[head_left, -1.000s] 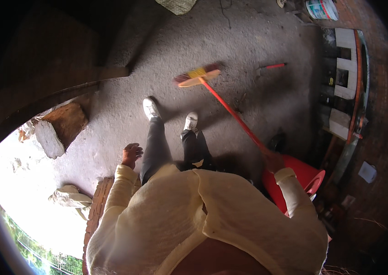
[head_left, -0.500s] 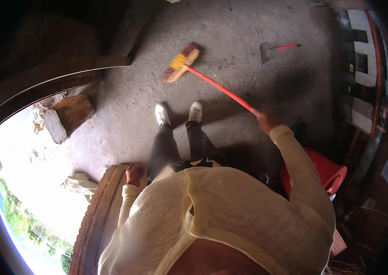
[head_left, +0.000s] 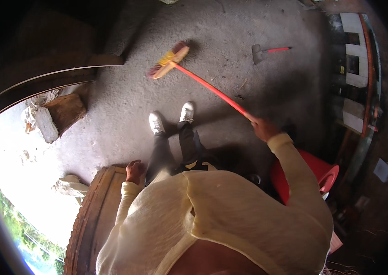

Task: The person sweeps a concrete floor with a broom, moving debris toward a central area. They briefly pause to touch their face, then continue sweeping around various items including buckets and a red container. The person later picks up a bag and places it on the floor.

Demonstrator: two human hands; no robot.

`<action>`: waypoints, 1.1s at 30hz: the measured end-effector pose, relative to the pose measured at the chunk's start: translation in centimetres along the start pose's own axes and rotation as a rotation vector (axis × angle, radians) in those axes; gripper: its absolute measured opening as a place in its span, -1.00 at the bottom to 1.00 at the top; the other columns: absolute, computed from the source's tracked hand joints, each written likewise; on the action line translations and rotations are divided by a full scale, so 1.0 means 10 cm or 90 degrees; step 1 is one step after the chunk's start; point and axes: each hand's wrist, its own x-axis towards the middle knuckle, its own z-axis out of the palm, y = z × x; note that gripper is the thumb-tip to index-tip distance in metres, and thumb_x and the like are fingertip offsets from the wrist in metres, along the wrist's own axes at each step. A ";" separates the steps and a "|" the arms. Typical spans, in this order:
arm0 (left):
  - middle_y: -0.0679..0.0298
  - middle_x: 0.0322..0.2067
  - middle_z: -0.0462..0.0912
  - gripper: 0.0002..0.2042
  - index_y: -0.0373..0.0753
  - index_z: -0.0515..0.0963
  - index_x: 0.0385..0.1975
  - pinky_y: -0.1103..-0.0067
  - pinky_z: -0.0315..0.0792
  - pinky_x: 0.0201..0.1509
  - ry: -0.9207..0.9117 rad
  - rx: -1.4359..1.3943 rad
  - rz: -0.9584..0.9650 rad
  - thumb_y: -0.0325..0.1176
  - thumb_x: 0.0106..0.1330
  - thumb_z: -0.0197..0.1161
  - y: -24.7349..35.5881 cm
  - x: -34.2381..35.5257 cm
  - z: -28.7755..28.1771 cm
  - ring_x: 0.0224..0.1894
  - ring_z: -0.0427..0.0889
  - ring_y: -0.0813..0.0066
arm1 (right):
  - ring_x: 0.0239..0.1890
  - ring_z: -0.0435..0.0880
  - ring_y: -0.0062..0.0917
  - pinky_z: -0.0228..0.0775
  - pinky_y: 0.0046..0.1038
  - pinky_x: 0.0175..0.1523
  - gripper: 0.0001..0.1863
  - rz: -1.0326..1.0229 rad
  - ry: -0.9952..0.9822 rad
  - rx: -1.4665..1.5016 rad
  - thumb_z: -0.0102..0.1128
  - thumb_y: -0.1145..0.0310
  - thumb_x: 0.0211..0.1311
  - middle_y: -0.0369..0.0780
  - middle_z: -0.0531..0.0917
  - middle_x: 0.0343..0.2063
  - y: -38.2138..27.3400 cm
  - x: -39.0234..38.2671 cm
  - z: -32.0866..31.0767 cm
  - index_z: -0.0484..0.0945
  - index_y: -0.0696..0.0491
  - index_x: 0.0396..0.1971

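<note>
Closest to me, the cream jacket (head_left: 249,211) filled the bottom of my view. The left hand (head_left: 135,172) hung low beside the dark trousers (head_left: 159,153), its fingers loosely curled; I couldn't tell whether it held anything, or whether it touched the brown wooden furniture (head_left: 91,229) just beside it. On the other side, the right hand (head_left: 265,129) was closed around the red handle of the broom (head_left: 212,89). A red plastic container (head_left: 321,167) sat by that forearm, partly hidden under the sleeve, crowding the space there.

Past the white shoes (head_left: 156,123), the broom reached forward and left over the grey floor (head_left: 125,103), its head blurred, so I couldn't make out whether the bristles touched. To the left, a wooden chunk (head_left: 68,110) and a pale slab (head_left: 46,124) lay together in the glare, and a dark plank (head_left: 77,62) jutted toward the broom head. Right of that head, well apart, a red-handled tool (head_left: 277,49) with a flat grey blade lay on the floor. Along the right stood pale blocks (head_left: 356,64) with dark gaps between them.
</note>
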 end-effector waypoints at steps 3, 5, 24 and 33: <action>0.21 -0.41 0.59 -0.79 -0.28 0.52 -0.24 0.53 0.48 -0.43 0.039 0.018 0.004 -0.41 0.16 0.06 0.20 -0.15 0.01 -0.43 0.58 0.43 | -0.35 0.56 -0.05 0.40 -0.10 -0.25 -0.53 -0.078 0.001 -0.009 -0.03 0.38 0.14 0.00 0.59 -0.44 -0.16 0.50 0.26 0.37 -0.26 0.10; 0.26 -0.41 0.58 -0.80 -0.21 0.51 -0.22 0.52 0.47 -0.41 0.072 0.029 -0.009 -0.38 0.17 0.06 0.26 -0.19 -0.01 -0.42 0.56 0.46 | -0.35 0.57 -0.07 0.41 -0.11 -0.24 -0.52 -0.082 -0.015 -0.047 -0.02 0.39 0.13 -0.01 0.59 -0.44 -0.18 0.58 0.34 0.36 -0.26 0.10; 0.14 -0.47 0.58 -0.79 -0.36 0.52 -0.31 0.50 0.53 -0.42 0.043 0.004 0.039 -0.37 0.15 0.06 0.10 0.12 0.10 -0.51 0.57 0.36 | -0.21 0.56 -0.13 0.41 -0.30 -0.19 -0.54 -0.055 0.089 0.077 0.02 0.51 0.12 -0.05 0.58 -0.23 -0.13 0.68 -0.23 0.40 -0.10 0.07; 0.16 -0.39 0.60 -0.78 -0.25 0.47 -0.20 0.40 0.52 -0.35 0.129 -0.055 -0.045 -0.38 0.18 0.04 -0.33 0.12 0.04 -0.39 0.60 0.29 | -0.40 0.60 -0.30 0.42 -0.27 -0.32 -0.54 -0.106 0.058 -0.007 -0.10 0.40 0.25 -0.15 0.61 -0.40 -1.45 3.62 0.15 0.32 -0.32 0.13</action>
